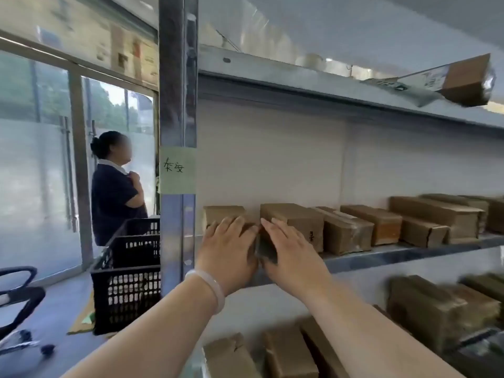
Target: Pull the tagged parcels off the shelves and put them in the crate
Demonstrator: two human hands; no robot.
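Both hands are up at the middle grey metal shelf (409,253), working the left end of a row of brown cardboard parcels. The left hand (227,246) lies flat over the top front of the leftmost brown parcel (221,212), fingers (237,223) spread and extended, not closed round anything. The right hand (290,245) rests the same way on the next brown parcel (297,216), fingers (275,227) long and loose along its top edge. Between the 2 hands a small dark piece (266,251) sits at the shelf lip; whether it is a tag or part of a parcel cannot be told.

The black slatted plastic crate (128,285) stands on the floor just left of the grey steel upright (177,105), which carries a pale green paper label (177,170) with handwriting. A second person in a dark top (114,197) stands beyond the crate by the glass door.

The step in hand looks like picking out and drawing forward 1 parcel. To do it well, hook the fingertips over the rear top edge, slide the box straight toward the shelf lip so its neighbours stay put, then take its weight from beneath before it clears. Check the tag first, and swing round the upright to reach the crate.
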